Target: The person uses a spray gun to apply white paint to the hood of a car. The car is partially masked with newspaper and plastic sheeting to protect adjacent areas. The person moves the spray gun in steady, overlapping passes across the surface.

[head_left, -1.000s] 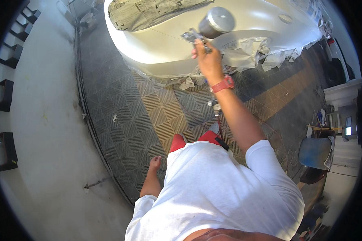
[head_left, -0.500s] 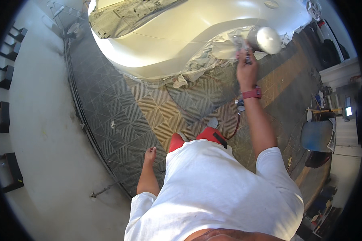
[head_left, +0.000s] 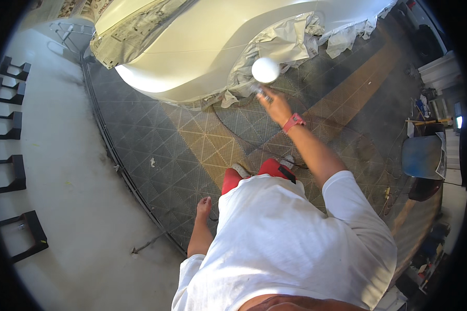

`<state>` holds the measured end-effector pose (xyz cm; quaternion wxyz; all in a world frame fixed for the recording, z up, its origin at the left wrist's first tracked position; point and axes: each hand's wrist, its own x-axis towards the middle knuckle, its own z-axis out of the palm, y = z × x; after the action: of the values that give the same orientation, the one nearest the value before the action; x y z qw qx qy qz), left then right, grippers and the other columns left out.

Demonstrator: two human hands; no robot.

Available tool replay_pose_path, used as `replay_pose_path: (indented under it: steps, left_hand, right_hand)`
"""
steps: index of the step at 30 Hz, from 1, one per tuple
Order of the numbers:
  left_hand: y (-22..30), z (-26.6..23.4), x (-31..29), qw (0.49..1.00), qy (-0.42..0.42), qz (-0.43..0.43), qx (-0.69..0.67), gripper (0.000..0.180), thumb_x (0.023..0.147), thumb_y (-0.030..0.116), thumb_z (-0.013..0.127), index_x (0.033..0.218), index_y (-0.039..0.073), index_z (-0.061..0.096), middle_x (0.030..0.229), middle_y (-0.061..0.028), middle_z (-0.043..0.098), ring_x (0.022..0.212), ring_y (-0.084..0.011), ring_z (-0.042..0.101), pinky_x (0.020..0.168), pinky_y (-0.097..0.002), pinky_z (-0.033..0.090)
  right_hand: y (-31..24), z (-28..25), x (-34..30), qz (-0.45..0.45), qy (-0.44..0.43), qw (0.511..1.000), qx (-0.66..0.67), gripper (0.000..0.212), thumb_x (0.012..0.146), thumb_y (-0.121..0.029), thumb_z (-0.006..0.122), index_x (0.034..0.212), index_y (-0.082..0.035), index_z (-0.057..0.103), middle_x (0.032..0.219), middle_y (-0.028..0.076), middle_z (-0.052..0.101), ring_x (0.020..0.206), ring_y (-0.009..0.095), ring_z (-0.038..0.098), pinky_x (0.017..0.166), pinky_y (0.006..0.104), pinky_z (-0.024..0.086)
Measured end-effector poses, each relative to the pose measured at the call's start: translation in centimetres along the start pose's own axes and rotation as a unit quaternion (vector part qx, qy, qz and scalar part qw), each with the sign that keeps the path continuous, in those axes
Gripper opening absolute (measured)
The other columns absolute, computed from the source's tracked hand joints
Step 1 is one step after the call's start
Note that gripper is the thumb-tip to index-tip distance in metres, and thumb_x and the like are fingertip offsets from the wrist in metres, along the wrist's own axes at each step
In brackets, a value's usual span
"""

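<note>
My right hand (head_left: 276, 107), with a red watch on its wrist, is closed round the grip of a spray gun (head_left: 259, 90). The gun is blurred by motion, and its round white cup (head_left: 265, 70) shows on top. It is in front of the car's covered wheel arch. The pale, glossy car body (head_left: 192, 62) fills the far side, with masking paper (head_left: 140, 33) over its left part and crumpled masking sheet (head_left: 288, 41) in the wheel arch. At my left side hangs my left hand (head_left: 204, 206), fingers curled in, with nothing seen in it.
A thin hose (head_left: 225, 127) runs over the grid-tiled floor (head_left: 140, 119). Black wall brackets (head_left: 5, 124) line the pale wall on the left, with cables along its foot. On the right are a blue-grey chair (head_left: 423, 158) and cluttered shelves. A ladder (head_left: 70, 36) stands far left.
My right hand has swept the spray gun leftward and a little nearer along the car's side. The view has shifted slightly; my left hand still hangs at my side.
</note>
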<state>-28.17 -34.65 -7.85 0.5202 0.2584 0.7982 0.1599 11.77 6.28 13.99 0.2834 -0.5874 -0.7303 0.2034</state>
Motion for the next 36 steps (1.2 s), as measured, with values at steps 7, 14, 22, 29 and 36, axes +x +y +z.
replay_pose_path:
  steps: [7,14,22,29,36]
  left_hand:
    - [0.1,4.4,-6.1,0.998,0.005,-0.062,0.026,0.060,0.096,0.047,0.067,0.129,-0.004,0.067,0.098,-0.0120,0.075,0.088,-0.0183,0.070,0.080,-0.0332,0.055]
    - [8.1,12.6,-6.7,0.993,0.014,-0.032,0.116,0.057,0.097,0.045,0.063,0.129,-0.003,0.067,0.120,-0.0242,0.072,0.116,-0.0344,0.069,0.099,-0.0413,0.052]
    - [25.6,25.4,-3.8,0.959,-0.105,0.072,0.252,0.050,0.098,0.049,0.060,0.121,0.008,0.074,0.114,-0.0203,0.075,0.110,-0.0328,0.072,0.099,-0.0441,0.053]
    - [35.7,35.1,2.4,0.919,-0.187,0.157,0.310,0.048,0.095,0.050,0.064,0.117,0.009,0.076,0.108,-0.0191,0.076,0.104,-0.0310,0.073,0.094,-0.0439,0.055]
    - [44.2,47.8,1.3,0.850,-0.266,0.241,0.386,0.054,0.095,0.050,0.064,0.122,0.004,0.071,0.107,-0.0201,0.076,0.105,-0.0350,0.072,0.091,-0.0462,0.055]
  right_hand:
    - [6.9,-13.2,0.9,0.031,0.216,0.976,-0.003,0.048,0.101,-0.028,0.065,0.148,-0.020,0.057,0.125,0.022,0.070,0.110,0.043,0.070,0.090,0.0479,0.055]
    - [16.3,-19.9,-15.0,0.032,0.162,0.985,-0.057,0.059,0.105,-0.017,0.058,0.160,-0.011,0.038,0.160,0.016,0.044,0.145,0.037,0.046,0.118,0.0439,0.038]
    - [23.3,-23.3,-33.6,0.209,0.016,0.971,0.113,0.051,0.101,-0.017,0.064,0.149,-0.004,0.052,0.148,0.023,0.056,0.138,0.035,0.053,0.116,0.0415,0.039]
    - [29.9,-35.7,-35.9,0.483,0.120,0.858,0.130,0.041,0.103,-0.026,0.064,0.132,0.002,0.062,0.091,0.013,0.072,0.070,0.017,0.067,0.064,0.0341,0.052]
    - [29.4,-56.0,-28.8,0.383,0.395,0.818,0.168,0.031,0.106,-0.032,0.062,0.116,-0.006,0.073,0.102,-0.001,0.074,0.066,0.005,0.058,0.058,0.0230,0.046]
